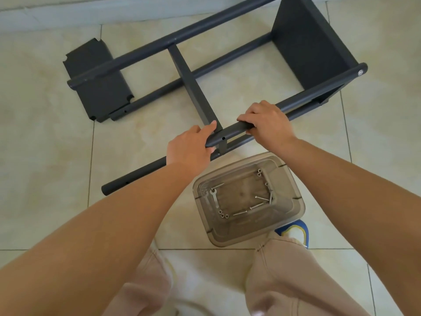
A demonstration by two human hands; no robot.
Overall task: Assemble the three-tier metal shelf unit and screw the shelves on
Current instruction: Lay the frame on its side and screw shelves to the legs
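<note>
The dark grey shelf unit lies on its side on the tiled floor. One shelf (309, 39) is fixed at its right end, and a middle shelf (193, 87) stands edge-on between the tubes. My right hand (265, 122) grips the upper near tube (319, 87). My left hand (190, 149) holds that tube's free end, by a screw hole (223, 138). A lower near tube (136, 174) runs under my left wrist. A loose third shelf (95, 87) lies flat at the left, under the far tubes.
A clear plastic tub (293, 215) stands by my knees, holding several screws (255, 207), nuts (223, 214) and a small wrench (214, 197). A blue and yellow shoe (296, 231) shows beside it. A pale wall base (68, 14) runs along the far edge.
</note>
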